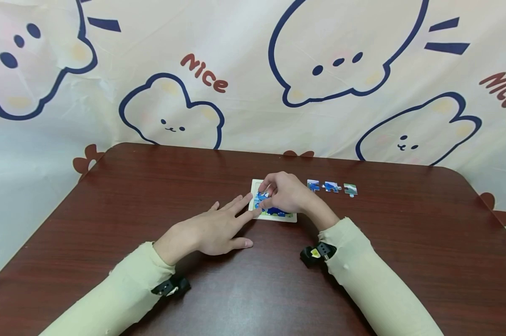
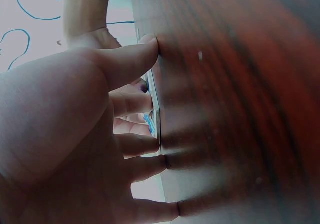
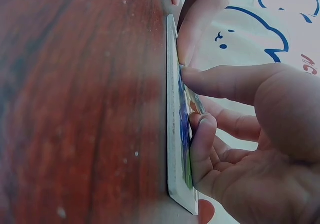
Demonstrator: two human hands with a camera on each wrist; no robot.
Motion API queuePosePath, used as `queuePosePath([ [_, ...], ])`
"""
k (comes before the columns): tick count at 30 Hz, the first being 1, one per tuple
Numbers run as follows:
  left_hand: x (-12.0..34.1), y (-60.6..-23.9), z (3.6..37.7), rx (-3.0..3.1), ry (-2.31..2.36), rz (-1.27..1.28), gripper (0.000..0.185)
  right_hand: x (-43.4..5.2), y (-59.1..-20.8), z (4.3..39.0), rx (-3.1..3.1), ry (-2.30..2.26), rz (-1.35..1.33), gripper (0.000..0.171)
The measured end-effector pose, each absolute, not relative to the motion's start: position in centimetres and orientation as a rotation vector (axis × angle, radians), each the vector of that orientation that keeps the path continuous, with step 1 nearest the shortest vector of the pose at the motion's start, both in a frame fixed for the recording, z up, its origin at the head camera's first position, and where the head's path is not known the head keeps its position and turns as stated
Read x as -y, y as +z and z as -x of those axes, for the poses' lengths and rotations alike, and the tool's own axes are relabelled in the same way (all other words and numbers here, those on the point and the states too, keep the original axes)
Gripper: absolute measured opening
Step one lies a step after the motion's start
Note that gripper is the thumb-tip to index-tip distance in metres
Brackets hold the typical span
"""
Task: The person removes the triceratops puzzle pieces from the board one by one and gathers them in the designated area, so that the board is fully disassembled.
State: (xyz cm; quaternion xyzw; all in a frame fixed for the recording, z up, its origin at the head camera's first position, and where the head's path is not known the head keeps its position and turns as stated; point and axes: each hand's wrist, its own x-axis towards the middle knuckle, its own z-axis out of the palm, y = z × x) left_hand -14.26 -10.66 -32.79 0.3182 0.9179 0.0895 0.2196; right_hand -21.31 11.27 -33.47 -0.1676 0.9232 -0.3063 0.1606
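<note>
the puzzle tray (image 1: 295, 217) lies flat on the dark red tabletop (image 1: 152, 196), a little behind its middle and nearer to the far edge than to the near one. blue puzzle pieces (image 1: 274, 211) are already inside the tray.

the right hand (image 1: 284, 191) is over the tray with its fingers bent, and the fingertips (image 3: 192, 76) press down on the pieces in the tray; whether it pinches one single piece, i cannot tell. the left hand (image 1: 213, 231) lies flat on the tabletop just left of the tray, its fingers straight and a little spread, and the fingertips (image 2: 150, 104) touch the left edge of the tray.

three loose pieces (image 1: 332, 187) lie in a row to the right of the tray, near the far edge of the tabletop, a little apart from each other. behind the table hangs a cloth with cartoon animals (image 1: 341, 56).
</note>
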Motion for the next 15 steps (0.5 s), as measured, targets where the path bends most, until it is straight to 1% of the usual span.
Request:
queuePosePath([
  [15,10.62,-32.79,14.31,-2.537,0.252,-0.883,0.073,-11.52,-33.35,21.29,-2.653,-0.849,0.543,0.031],
])
